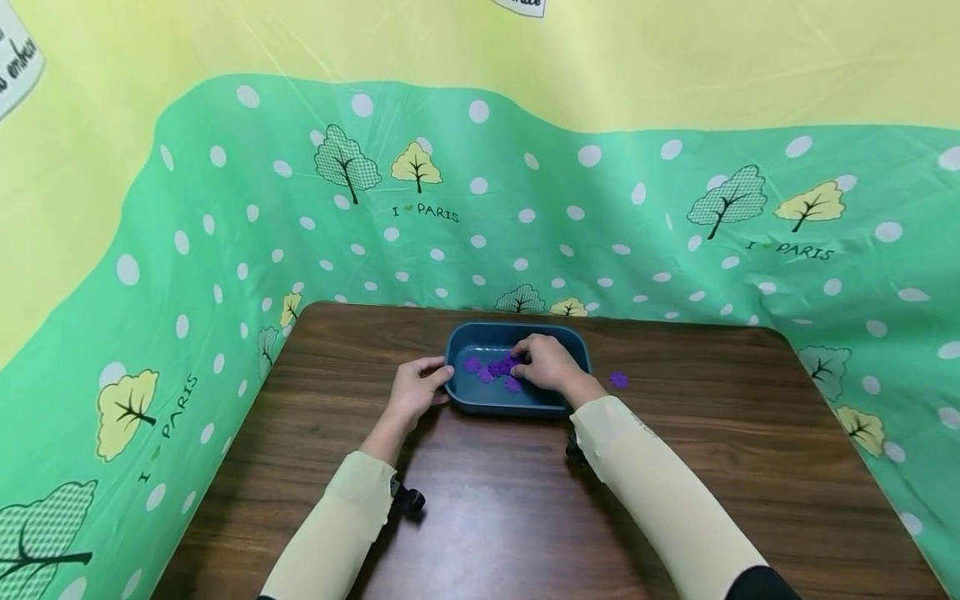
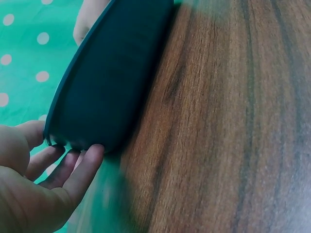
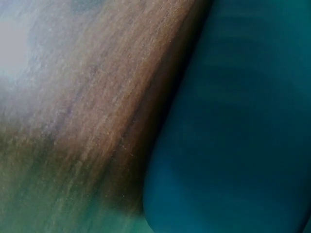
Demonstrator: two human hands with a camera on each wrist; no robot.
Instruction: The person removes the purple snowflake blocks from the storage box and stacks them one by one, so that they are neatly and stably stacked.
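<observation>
A dark blue rectangular plastic tray [image 1: 517, 406] with rounded corners sits toward the far side of the table. My left hand [image 1: 418, 385] grips its left end, thumb at the rim and fingers against the outer wall, as the left wrist view shows closely. Several purple snowflake-shaped pieces [image 1: 486, 373] lie on the tray floor. Reaching over the tray's right side, my right hand [image 1: 546, 363] has its curled fingers and thumb around purple among those pieces. The right wrist view has only the tray wall [image 3: 233, 136] and the tabletop; the hand itself is hidden there.
One more purple snowflake piece [image 1: 618, 380] lies on the brown wood-grain table [image 1: 712, 467], right of the tray. A green and yellow printed cloth [image 1: 525, 183] hangs behind and along the sides of the table. Each wrist carries a small black camera [image 1: 409, 502].
</observation>
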